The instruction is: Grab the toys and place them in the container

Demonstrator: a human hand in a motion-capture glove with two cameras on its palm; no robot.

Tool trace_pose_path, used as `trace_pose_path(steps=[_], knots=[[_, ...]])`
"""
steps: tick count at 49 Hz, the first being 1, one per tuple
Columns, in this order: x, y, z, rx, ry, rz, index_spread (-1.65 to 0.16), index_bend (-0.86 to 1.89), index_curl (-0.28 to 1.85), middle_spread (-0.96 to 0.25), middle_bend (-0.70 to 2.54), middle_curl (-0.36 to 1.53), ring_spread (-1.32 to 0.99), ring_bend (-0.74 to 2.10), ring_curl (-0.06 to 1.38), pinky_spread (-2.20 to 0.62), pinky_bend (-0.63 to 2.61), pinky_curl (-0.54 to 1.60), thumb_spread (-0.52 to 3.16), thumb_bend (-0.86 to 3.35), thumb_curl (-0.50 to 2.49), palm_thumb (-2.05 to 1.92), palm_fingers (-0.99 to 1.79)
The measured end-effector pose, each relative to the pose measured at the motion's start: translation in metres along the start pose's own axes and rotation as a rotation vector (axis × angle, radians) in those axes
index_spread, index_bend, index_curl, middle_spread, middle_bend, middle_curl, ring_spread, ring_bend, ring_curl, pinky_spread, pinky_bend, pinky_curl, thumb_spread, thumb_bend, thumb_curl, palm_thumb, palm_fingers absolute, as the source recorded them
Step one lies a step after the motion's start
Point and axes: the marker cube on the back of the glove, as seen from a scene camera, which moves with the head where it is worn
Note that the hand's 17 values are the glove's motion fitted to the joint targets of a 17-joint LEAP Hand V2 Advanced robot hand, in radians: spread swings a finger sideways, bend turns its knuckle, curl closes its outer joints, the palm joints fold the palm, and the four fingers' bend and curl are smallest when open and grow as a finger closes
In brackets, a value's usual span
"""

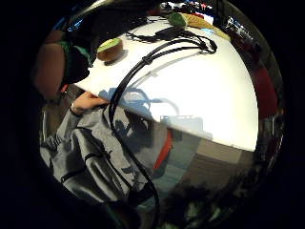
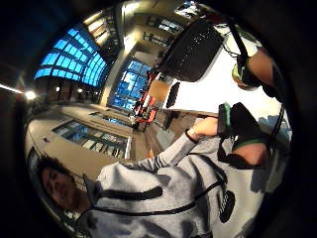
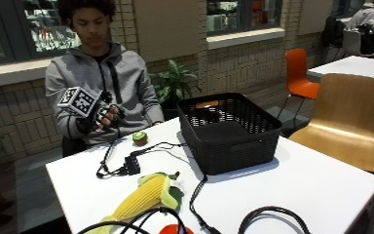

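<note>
Gloved right hand point(image 3: 99, 117) raised, fingers relaxed, empty

Even daylight from the windows point(image 3: 38, 29) behind the person lights the scene. The white table point(image 3: 316, 190) reflects brightly, with soft shadows beside the black basket point(image 3: 229, 131). Both palm views curve strongly and darken toward their edges.

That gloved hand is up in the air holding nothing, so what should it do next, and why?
Probably lower the gloved right hand onto the kiwi toy, the nearest toy on the table. The hand is raised and empty, and the kiwi lies just below it, outside the black basket.
</note>
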Motion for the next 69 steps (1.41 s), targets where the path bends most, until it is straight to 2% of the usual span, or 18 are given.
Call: trace_pose_path(steps=[7, 14, 23, 32, 43, 48, 52, 59, 69], knots=[[0.011, -0.03, 0.008, -0.045, 0.085, 0.007, -0.15, 0.23, 0.25, -0.05, 0.5, 0.22, -0.24, 0.59, 0.22, -0.13, 0.43, 0.26, 1.57, 0.55, 0.21, 0.26, 0.72], [0.022, -0.064, 0.011, -0.102, 0.221, 0.016, -0.17, 0.24, 0.29, -0.04, 0.37, 0.21, -0.24, 0.55, 0.22, -0.14, 0.55, 0.31, 1.5, 0.47, 0.19, 0.17, 0.55], [0.03, -0.099, 0.021, -0.301, 0.436, 0.037, -0.21, 0.23, 0.33, 0.01, 0.15, 0.18, -0.18, 0.3, 0.18, -0.11, 0.75, 0.39, 1.36, 0.35, 0.2, 0.09, 0.11], [0.043, -0.126, 0.032, -0.405, 0.485, 0.02, -0.23, 0.29, 0.36, 0.05, 0.15, 0.19, -0.12, 0.15, 0.13, -0.06, 0.72, 0.37, 1.27, 0.26, 0.22, 0.07, -0.06], [0.045, -0.121, 0.047, -0.319, 0.497, 0.015, -0.21, 0.67, 0.47, 0.06, 0.14, 0.2, -0.09, 0.11, 0.09, -0.04, 0.64, 0.34, 1.3, 0.25, 0.25, 0.14, -0.04], [0.041, -0.128, 0.041, -0.194, 0.512, -0.056, -0.19, 1.06, 0.58, 0.06, 0.13, 0.19, -0.08, 0.08, 0.06, -0.04, 0.58, 0.33, 1.38, 0.33, 0.29, 0.28, 0.02], [0.027, -0.122, 0.039, -0.128, 0.523, -0.11, -0.18, 1.25, 0.63, 0.05, 0.16, 0.2, -0.09, 0.09, 0.05, -0.03, 0.55, 0.32, 1.41, 0.38, 0.31, 0.36, 0.01], [-0.009, -0.142, 0.019, -0.065, 0.513, -0.201, -0.15, 1.38, 0.67, 0.01, 0.23, 0.25, -0.11, 0.12, 0.04, -0.03, 0.5, 0.31, 1.39, 0.41, 0.33, 0.46, 0.03], [-0.083, -0.19, 0.007, -0.04, 0.607, -0.361, -0.14, 1.4, 0.64, -0.07, 0.34, 0.31, -0.15, 0.17, 0.05, -0.04, 0.4, 0.29, 1.3, 0.38, 0.33, 0.51, 0.12]])
